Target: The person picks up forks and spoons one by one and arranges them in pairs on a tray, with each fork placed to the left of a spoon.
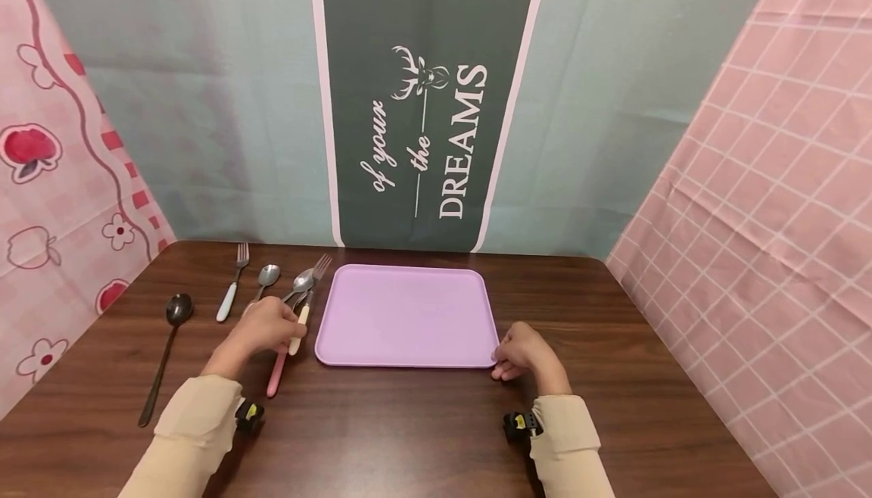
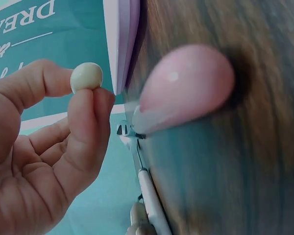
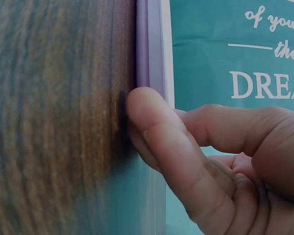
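My left hand [image 1: 266, 325] pinches the cream handle of a fork [image 1: 300, 328] between thumb and fingers, left of the lilac tray [image 1: 409, 316]. The fork's tines point away toward the back of the table, and in the left wrist view its round handle end [image 2: 86, 77] faces the camera. Under this hand lies a utensil with a pink handle [image 1: 276, 374], its upper part partly hidden. My right hand [image 1: 523, 352] is at the tray's near right corner, thumb and fingers pinching the rim [image 3: 143, 54].
Left of the hand lie a spoon [image 1: 269, 275], a fork with a white handle [image 1: 228, 301] and a long dark spoon [image 1: 163, 358]. Another spoon head [image 1: 303, 280] overlaps the held fork in the head view. Printed cloths [image 1: 579, 104] hang behind and beside the wooden table [image 1: 381, 437].
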Tool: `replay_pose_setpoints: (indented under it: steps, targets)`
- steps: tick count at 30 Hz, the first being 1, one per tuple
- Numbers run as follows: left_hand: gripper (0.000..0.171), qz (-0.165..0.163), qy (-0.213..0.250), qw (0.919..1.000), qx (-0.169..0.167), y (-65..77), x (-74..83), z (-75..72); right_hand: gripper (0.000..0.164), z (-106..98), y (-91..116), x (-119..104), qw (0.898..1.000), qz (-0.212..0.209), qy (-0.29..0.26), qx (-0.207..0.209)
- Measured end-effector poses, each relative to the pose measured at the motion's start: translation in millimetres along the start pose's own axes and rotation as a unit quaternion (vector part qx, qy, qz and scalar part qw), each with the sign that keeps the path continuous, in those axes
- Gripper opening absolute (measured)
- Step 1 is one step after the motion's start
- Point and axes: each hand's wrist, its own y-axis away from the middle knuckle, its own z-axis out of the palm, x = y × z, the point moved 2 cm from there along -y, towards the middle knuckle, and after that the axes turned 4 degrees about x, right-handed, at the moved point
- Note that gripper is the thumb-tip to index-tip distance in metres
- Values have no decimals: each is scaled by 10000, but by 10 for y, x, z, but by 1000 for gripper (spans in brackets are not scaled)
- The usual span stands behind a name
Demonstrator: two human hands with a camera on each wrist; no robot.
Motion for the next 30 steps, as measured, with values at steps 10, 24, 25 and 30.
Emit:
replay_pose_setpoints:
  steps: [10, 24, 25, 30]
  targets:
    - [11, -18, 77, 10000, -32, -63, 63, 62, 9, 0, -13, 0, 10000, -20, -71, -37]
    - [9, 40, 352, 9993, -119, -99, 126, 188, 25, -56, -37, 16, 9915, -317, 1182, 433]
    - [9, 46, 379, 9992, -128, -104, 131, 197, 27, -59, -40, 18, 9906, -324, 1254, 447]
    - [10, 56, 524, 9984, -213, -136, 145, 242, 27, -76, -39, 20, 9888, -255, 1410, 419]
